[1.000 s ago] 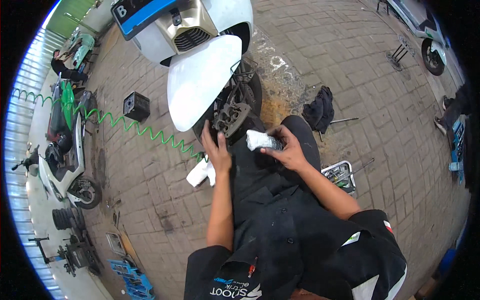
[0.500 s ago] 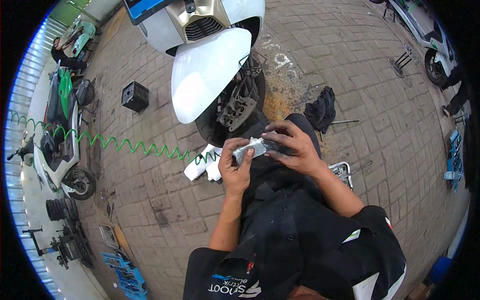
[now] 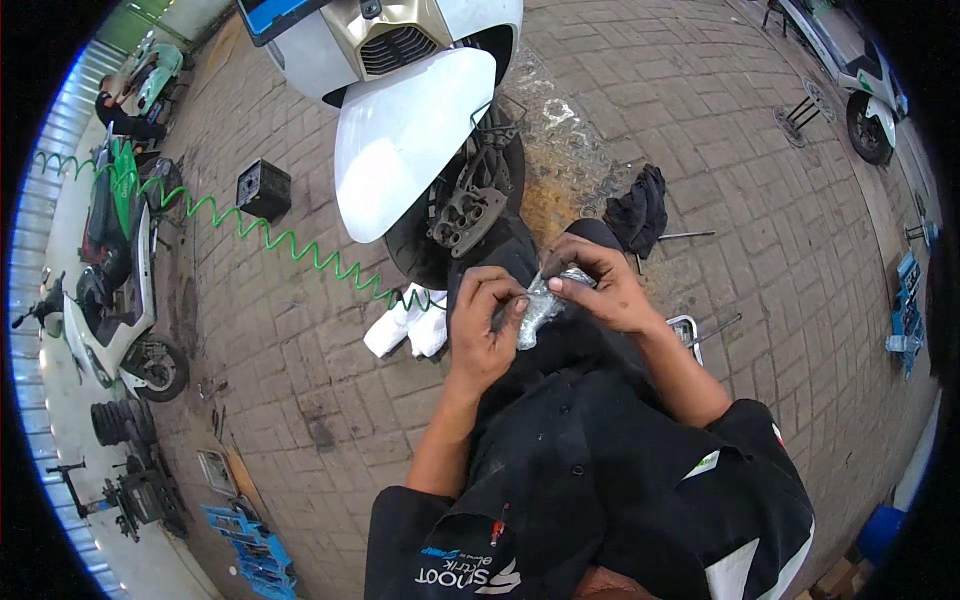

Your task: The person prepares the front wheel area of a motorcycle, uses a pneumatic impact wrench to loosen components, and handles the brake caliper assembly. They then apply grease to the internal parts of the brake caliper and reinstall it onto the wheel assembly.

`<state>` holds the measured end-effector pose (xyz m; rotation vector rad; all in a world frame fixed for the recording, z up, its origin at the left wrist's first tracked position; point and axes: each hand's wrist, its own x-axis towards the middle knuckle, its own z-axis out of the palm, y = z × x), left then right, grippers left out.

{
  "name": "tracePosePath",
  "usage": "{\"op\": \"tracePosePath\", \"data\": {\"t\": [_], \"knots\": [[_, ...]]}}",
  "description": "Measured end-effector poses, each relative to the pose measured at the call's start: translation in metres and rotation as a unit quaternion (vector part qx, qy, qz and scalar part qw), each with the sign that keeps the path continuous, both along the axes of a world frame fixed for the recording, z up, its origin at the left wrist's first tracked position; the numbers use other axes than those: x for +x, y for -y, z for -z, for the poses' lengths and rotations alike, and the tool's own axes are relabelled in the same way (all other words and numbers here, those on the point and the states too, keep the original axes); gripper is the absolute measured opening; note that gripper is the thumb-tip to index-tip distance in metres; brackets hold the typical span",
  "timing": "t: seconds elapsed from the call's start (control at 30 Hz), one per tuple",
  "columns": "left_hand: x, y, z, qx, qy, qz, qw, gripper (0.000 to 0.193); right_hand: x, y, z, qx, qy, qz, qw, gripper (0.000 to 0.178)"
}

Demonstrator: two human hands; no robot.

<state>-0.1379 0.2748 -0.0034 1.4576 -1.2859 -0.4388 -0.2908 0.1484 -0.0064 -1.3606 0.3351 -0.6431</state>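
Both hands meet over the person's lap, just below the scooter's front wheel (image 3: 450, 215) and white fender (image 3: 405, 135): the left hand (image 3: 485, 325) is curled shut on the lower end of a small clear plastic packet (image 3: 540, 305), and the right hand (image 3: 600, 285) pinches its upper edge between thumb and fingertips. The packet appears light, thin and crinkly — likely slippery and easily torn — so grip is best taken at the edges, not the middle. A white rag (image 3: 410, 325) lies on the brick paving (image 3: 300, 400) beside the left knee — a green coiled hose (image 3: 290, 240) runs toward it.

both hands (image 3: 545, 305) pinch a clear plastic packet (image 3: 538, 308) (crinkled) before a scooter wheel (image 3: 455, 215).
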Motion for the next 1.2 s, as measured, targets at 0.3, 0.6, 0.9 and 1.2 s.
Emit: {"op": "tracePosePath", "data": {"t": [0.3,0.6,0.9,1.2], "knots": [[-0.022,-0.006,0.013,0.008,-0.19,0.07,0.979,0.013,0.002,0.005,-0.007,-0.332,-0.021,0.051,0.942,0.016],[-0.018,0.007,-0.017,0.141,0.092,0.043,0.985,0.043,0.002,0.005,-0.005,-0.361,-0.098,0.109,0.921,0.038],[-0.027,0.005,0.004,0.159,-0.287,0.072,0.942,0.054,0.002,0.007,-0.011,-0.36,-0.088,0.068,0.926,0.037],[-0.03,0.026,0.021,-0.031,-0.574,0.12,0.809,0.046,-0.003,0.012,-0.003,-0.242,-0.198,0.134,0.94,0.04]]}}
